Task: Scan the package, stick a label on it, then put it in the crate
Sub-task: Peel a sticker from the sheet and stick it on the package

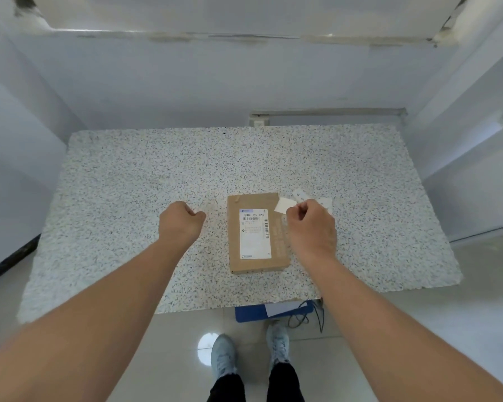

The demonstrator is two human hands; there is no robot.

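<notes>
A brown cardboard package (276,242) lies flat on the speckled table (128,198), with a white printed shipping sticker on its top. My right hand (310,224) hovers at the package's right edge and pinches a small white label (284,205) over the package's upper right corner. My left hand (180,220) rests to the left of the package, apart from it, with its fingers curled shut and a small white scrap at its fingertips. More white labels (299,195) lie on the table just behind my right hand, partly hidden by it.
A blue crate (250,313) with papers and dark cables in it sits on the floor under the table's near edge, by my feet. White walls close in behind and on both sides of the table. A wall socket (258,122) is behind the table.
</notes>
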